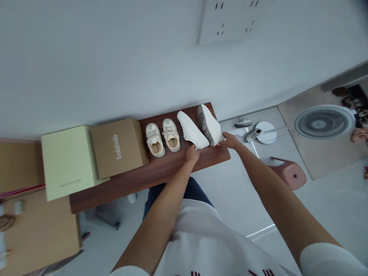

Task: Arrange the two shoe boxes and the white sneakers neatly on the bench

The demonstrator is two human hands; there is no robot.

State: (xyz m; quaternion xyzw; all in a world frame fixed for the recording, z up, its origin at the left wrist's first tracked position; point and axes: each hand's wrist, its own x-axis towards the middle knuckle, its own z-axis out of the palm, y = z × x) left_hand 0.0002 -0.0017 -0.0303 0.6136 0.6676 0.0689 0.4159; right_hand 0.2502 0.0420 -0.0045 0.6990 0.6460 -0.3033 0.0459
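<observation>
My left hand (193, 153) is closed on the heel end of a white sneaker (190, 129), which lies tipped over the brown wooden bench (123, 191). The heel of a second white sneaker (212, 124) is in my right hand (229, 140); this shoe is tilted, and its grey sole faces the first sneaker. To the left of both, a pair of small cream shoes stands upright side by side: one cream shoe (155, 140) and another cream shoe (171, 134), toes toward the wall.
Left on the bench are a brown shoebox (119, 147) and a pale green box (69, 161). A large cardboard box (37, 230) stands beyond. On the floor at right are a white fan (324, 122), a pink stool (290, 174) and loose grey-white shoes (243, 123). Wall sockets (232, 19) face me.
</observation>
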